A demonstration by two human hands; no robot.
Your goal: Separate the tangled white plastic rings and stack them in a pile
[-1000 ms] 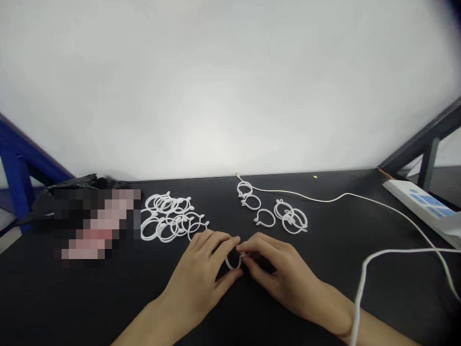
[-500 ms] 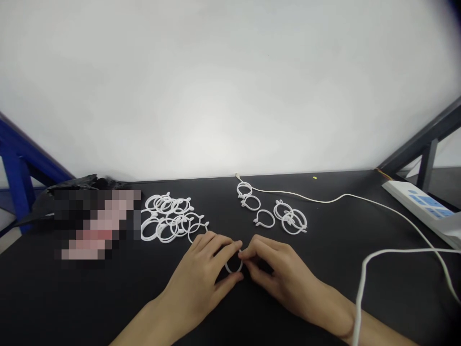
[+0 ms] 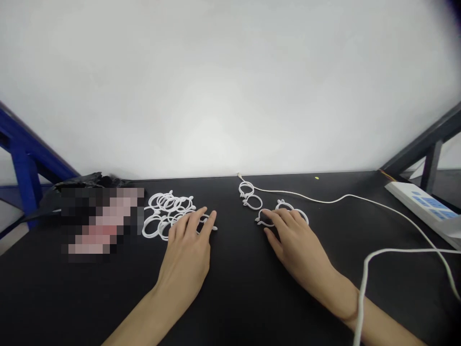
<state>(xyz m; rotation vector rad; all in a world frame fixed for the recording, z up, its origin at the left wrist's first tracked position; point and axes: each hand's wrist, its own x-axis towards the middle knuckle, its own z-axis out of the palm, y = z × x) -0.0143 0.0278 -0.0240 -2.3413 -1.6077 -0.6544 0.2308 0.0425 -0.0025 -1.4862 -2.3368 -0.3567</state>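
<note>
A pile of several white plastic rings (image 3: 163, 211) lies on the black table (image 3: 234, 288) at the left. My left hand (image 3: 189, 250) lies flat with fingers stretched out, its fingertips on the pile's right edge. A smaller group of white rings (image 3: 252, 201) lies at the centre right. My right hand (image 3: 293, 238) rests over this group, fingers extended over the rings; I cannot see whether a ring is under them.
A thin white cable (image 3: 324, 199) runs from the table's back edge to the right. A thicker white cable (image 3: 382, 254) loops at the right, near my right wrist. A white power strip (image 3: 419, 204) sits at the far right. A black bag (image 3: 86, 181) and a blurred patch lie at left.
Both hands held one ring together at the table's middle. They have parted: the left hand moved to the left pile, the right hand moved to the right group. That ring is gone from the middle.
</note>
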